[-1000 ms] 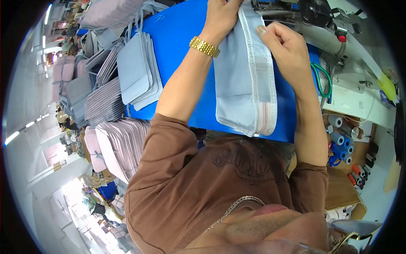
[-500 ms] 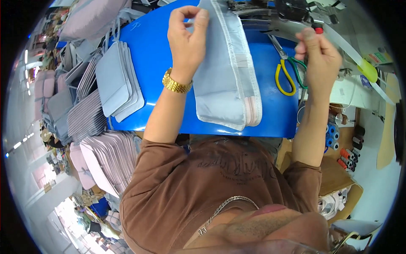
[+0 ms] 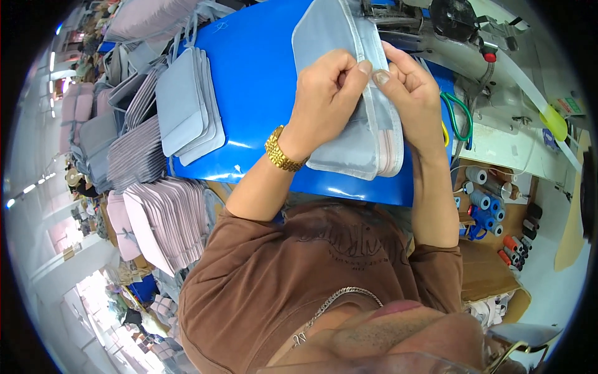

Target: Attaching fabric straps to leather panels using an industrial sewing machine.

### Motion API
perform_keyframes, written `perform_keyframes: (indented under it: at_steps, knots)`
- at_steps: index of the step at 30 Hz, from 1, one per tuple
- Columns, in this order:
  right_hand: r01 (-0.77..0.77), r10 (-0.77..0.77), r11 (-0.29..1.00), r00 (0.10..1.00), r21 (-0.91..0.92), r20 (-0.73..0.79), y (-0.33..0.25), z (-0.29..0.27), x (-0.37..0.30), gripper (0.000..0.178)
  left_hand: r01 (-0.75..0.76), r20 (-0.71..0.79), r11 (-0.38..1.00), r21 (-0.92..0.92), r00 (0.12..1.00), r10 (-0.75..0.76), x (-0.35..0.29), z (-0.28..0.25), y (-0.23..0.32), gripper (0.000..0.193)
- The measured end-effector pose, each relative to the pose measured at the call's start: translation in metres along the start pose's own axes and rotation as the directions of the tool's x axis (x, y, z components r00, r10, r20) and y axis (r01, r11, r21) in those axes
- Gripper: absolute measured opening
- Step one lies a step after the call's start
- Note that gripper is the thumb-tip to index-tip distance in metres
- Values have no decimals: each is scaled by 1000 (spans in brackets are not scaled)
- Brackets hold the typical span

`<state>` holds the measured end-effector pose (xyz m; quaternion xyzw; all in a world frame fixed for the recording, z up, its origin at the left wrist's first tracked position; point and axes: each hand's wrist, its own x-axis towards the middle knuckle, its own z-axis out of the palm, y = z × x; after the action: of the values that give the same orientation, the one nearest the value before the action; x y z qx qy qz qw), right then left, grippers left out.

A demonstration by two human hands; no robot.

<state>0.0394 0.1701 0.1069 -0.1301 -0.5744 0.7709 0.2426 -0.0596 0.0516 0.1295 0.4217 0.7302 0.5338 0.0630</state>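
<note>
A grey fabric pouch piece (image 3: 346,153) with pale bound edges and a zipper strip lies over the blue tabletop, its far end beside the sewing machine (image 3: 398,22). My left hand (image 3: 327,100), with a gold watch at the wrist, is closed with thumb and finger pinching the seam. Close against it, my right hand (image 3: 412,100) grips the zipper-side edge between thumb and fingers. Both hands meet about midway along the strip. Scissors (image 3: 460,115) with green and yellow handles lie right of my right hand, partly hidden by it.
Flat grey fabric pieces (image 3: 184,103) are stacked on the left of the blue tabletop (image 3: 249,112). Beyond its left edge stand piles of striped grey and pink pieces (image 3: 165,221). Thread spools (image 3: 486,202) and a cardboard box (image 3: 498,274) sit at the lower right.
My right hand has come left from near the machine and taken the pouch edge. My left hand has moved down and right to the seam. The view has shifted slightly.
</note>
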Motion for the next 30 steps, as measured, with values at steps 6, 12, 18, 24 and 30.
perform_keyframes:
  at_steps: [6, 12, 18, 24, 30]
  knots:
    - [-6, 4, 989, 1000, 146, 15, -1, 3, 14, 40, -14, -4, 996, -93, 1000, 14, 28, -3, -18, 30]
    - [-48, 70, 979, 992, 200, -104, -9, 9, 18, 36, 32, -13, 999, 20, 999, -31, 62, -3, -27, 34]
    - [-87, 33, 970, 972, -226, -233, -57, -56, -32, 31, 164, 30, 977, 134, 985, -170, 74, -9, -21, 27]
    - [126, -530, 707, 746, -696, -403, -180, -204, -57, 32, 75, 41, 997, 25, 996, -76, 56, 3, -37, 47]
    - [45, -823, 405, 453, -913, -342, -278, -323, 3, 38, 70, -22, 998, -2, 997, -70, 53, 16, -42, 46]
